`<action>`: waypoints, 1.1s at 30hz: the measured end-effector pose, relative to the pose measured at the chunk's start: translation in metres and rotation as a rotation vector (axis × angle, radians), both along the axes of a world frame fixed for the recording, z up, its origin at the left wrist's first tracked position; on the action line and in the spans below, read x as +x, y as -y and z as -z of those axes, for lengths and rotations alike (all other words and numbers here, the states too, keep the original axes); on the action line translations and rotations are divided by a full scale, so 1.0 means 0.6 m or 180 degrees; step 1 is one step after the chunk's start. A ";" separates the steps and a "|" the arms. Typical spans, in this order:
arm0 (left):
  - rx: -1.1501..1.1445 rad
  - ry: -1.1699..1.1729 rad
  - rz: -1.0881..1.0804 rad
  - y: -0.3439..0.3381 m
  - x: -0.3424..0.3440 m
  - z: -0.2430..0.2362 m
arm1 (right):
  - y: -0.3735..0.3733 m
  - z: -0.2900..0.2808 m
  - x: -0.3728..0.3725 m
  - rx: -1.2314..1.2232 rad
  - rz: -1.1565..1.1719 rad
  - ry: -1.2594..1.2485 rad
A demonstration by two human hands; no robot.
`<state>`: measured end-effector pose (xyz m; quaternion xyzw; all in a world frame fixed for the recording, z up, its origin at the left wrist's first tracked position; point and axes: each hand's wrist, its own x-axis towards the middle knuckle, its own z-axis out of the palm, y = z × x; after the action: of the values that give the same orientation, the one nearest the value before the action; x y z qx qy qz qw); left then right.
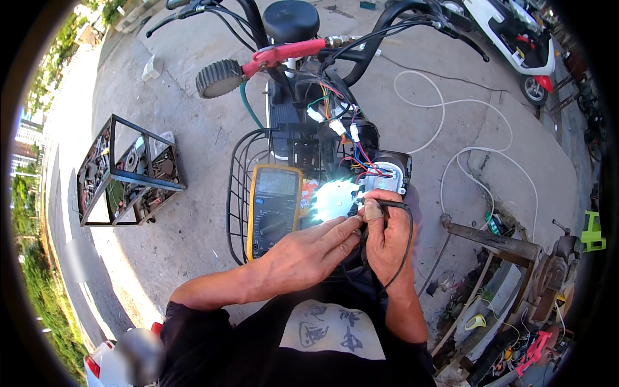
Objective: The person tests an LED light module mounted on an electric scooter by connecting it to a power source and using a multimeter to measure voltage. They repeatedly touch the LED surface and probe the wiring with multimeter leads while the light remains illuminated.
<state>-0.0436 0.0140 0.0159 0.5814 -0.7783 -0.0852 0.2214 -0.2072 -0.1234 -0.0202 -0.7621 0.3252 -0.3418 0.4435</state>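
My right hand (387,235) pinches a black multimeter probe (390,204), its cable looping down past the wrist. Beside it my left hand (316,248) has its fingers pressed together at the same spot; what they hold is hidden. Right behind the fingertips a lamp (336,201) glares bright white. A yellow-rimmed multimeter (275,209) lies to the left in the black wire basket (237,184) of an electric bike. Just beyond my right fingers is a round pale housing (385,175) with red and blue wires. White plug connectors (337,126) hang on loose wires further up.
The handlebar (380,32) and black seat (290,20) are at the far side, with a red-handled tool with a knobbly wheel (222,77) before them. A metal rack of parts (129,174) stands left. A white hose (445,174) curls over the floor; a cluttered bench (496,238) stands right.
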 end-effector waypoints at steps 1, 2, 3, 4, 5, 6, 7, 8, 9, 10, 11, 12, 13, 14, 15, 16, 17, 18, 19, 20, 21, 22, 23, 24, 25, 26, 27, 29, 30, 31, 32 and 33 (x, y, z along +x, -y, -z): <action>0.0000 -0.0005 -0.0006 0.000 0.000 0.000 | 0.000 -0.001 0.000 -0.0011 0.0003 -0.0002; -0.0048 -0.0001 0.0010 0.001 0.000 0.002 | 0.000 -0.001 0.000 -0.0006 0.0008 -0.0005; -0.0097 0.0002 0.0026 0.002 0.002 0.003 | 0.000 -0.001 0.000 0.0000 0.0014 -0.0009; -0.0145 0.0006 0.0042 0.003 0.002 0.004 | 0.000 0.000 0.000 0.0005 0.0019 -0.0013; -0.0148 -0.0003 0.0051 0.004 0.003 0.005 | 0.000 0.000 0.000 0.0017 0.0019 -0.0007; -0.0151 -0.0013 0.0061 0.004 0.003 0.005 | 0.000 0.000 0.000 0.0029 0.0019 -0.0001; -0.0155 -0.0022 0.0070 0.004 0.003 0.005 | 0.000 0.000 0.001 0.0040 0.0020 0.0005; -0.0089 -0.0034 0.0051 0.004 0.002 0.003 | 0.000 0.000 0.000 0.0039 0.0017 0.0003; -0.0023 -0.0045 0.0033 0.003 0.001 0.000 | 0.000 -0.001 0.000 0.0039 0.0015 0.0001; 0.0042 -0.0057 0.0015 0.002 0.000 -0.002 | 0.001 -0.001 0.000 0.0038 0.0013 -0.0002; 0.0031 -0.0063 0.0014 0.002 0.001 -0.002 | 0.001 -0.003 0.000 0.0041 0.0014 -0.0002; 0.0020 -0.0070 0.0013 0.002 0.001 -0.002 | 0.001 -0.005 0.001 0.0044 0.0016 -0.0003; 0.0009 -0.0076 0.0012 0.002 0.001 -0.001 | 0.000 -0.006 0.001 0.0047 0.0018 -0.0003; 0.0011 -0.0080 0.0013 0.002 0.001 -0.001 | 0.001 -0.005 0.001 0.0028 0.0015 -0.0006; 0.0013 -0.0084 0.0013 0.002 0.000 0.000 | 0.001 -0.004 0.001 0.0010 0.0012 -0.0008; 0.0015 -0.0087 0.0013 0.002 0.000 0.000 | 0.001 -0.003 0.000 -0.0009 0.0009 -0.0010; 0.0013 -0.0091 0.0015 0.002 0.000 0.001 | 0.001 -0.004 0.000 -0.0010 0.0003 -0.0019; 0.0010 -0.0094 0.0016 0.002 0.000 0.001 | 0.001 -0.005 0.000 -0.0010 -0.0003 -0.0028; 0.0008 -0.0097 0.0018 0.003 0.000 0.002 | 0.001 -0.006 0.000 -0.0011 -0.0009 -0.0036; -0.0031 -0.0086 0.0038 0.003 0.001 0.003 | 0.001 -0.008 0.001 -0.0025 -0.0011 -0.0042; -0.0071 -0.0075 0.0057 0.004 0.003 0.005 | 0.001 -0.010 0.001 -0.0039 -0.0013 -0.0047; -0.0111 -0.0063 0.0077 0.004 0.004 0.006 | 0.001 -0.011 0.002 -0.0053 -0.0015 -0.0052; -0.0118 -0.0067 0.0082 0.005 0.004 0.006 | 0.001 -0.010 0.001 -0.0042 -0.0015 -0.0045; -0.0124 -0.0070 0.0087 0.005 0.005 0.005 | 0.002 -0.009 0.001 -0.0032 -0.0016 -0.0038; -0.0131 -0.0074 0.0092 0.005 0.005 0.004 | 0.002 -0.008 0.001 -0.0022 -0.0016 -0.0032; -0.0064 -0.0083 0.0072 0.004 0.004 0.003 | 0.002 -0.008 0.001 -0.0011 -0.0018 -0.0031; 0.0002 -0.0093 0.0053 0.002 0.003 0.001 | 0.002 -0.008 0.001 -0.0001 -0.0021 -0.0030; 0.0074 -0.0100 0.0041 0.001 0.004 -0.001 | 0.002 -0.006 0.002 0.0016 -0.0027 0.0003; 0.0079 -0.0097 0.0049 0.001 0.005 -0.002 | 0.001 -0.003 0.002 0.0023 -0.0030 0.0035; 0.0085 -0.0095 0.0057 0.001 0.006 -0.003 | 0.001 -0.001 0.002 0.0030 -0.0033 0.0067; 0.0017 -0.0097 0.0083 0.002 0.007 -0.002 | 0.001 -0.001 0.002 0.0037 -0.0037 0.0044; -0.0051 -0.0100 0.0110 0.004 0.008 0.000 | 0.001 -0.001 0.002 0.0044 -0.0040 0.0020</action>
<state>-0.0389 0.0118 0.0158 0.5647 -0.7853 -0.0919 0.2367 -0.2061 -0.1240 -0.0193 -0.7599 0.3213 -0.3391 0.4519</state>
